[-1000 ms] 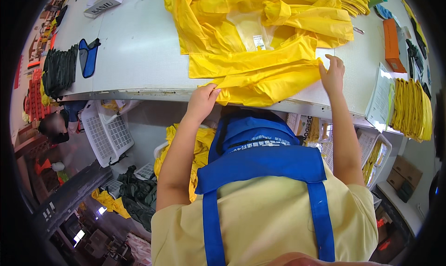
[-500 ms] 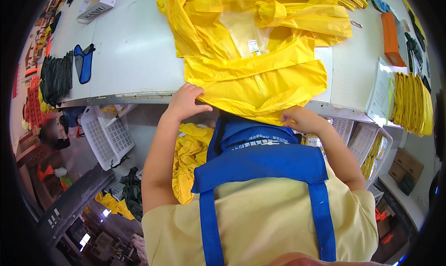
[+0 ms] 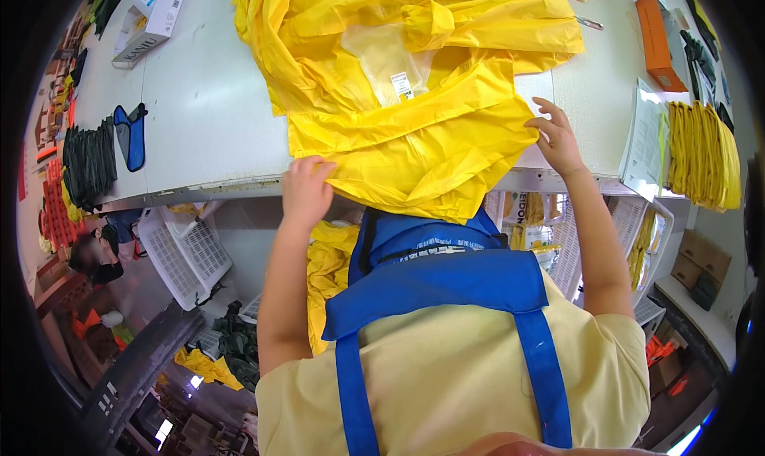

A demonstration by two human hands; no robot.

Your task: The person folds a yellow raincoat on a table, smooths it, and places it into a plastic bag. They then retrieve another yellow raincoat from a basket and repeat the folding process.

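A yellow raincoat point(image 3: 398, 129) lies spread across the table in front of me, with a clear panel and a small white label point(image 3: 400, 83) near its middle. Its nearest part hangs over the table's front edge toward my apron. My left hand point(image 3: 307, 191) has its fingers curled on the coat's left near corner, gripping the fabric; the thumb is mostly hidden. At the right corner of the same part, my right hand point(image 3: 555, 139) pinches the cloth between thumb and forefinger, while its other fingers are lifted.
Left on the white table point(image 3: 207, 129) are a dark green folded stack point(image 3: 89, 161), a blue-and-grey piece point(image 3: 131, 137) and a white box point(image 3: 155, 21). To the right stand an orange box point(image 3: 660, 45), a paper sheet point(image 3: 641, 141) and folded yellow garments point(image 3: 701, 153). White baskets point(image 3: 187, 253) sit below.
My right hand has moved from the hanging lower edge up and outward to the raincoat's right corner. My left hand stays near the left corner, its fingers now more curled over the cloth.
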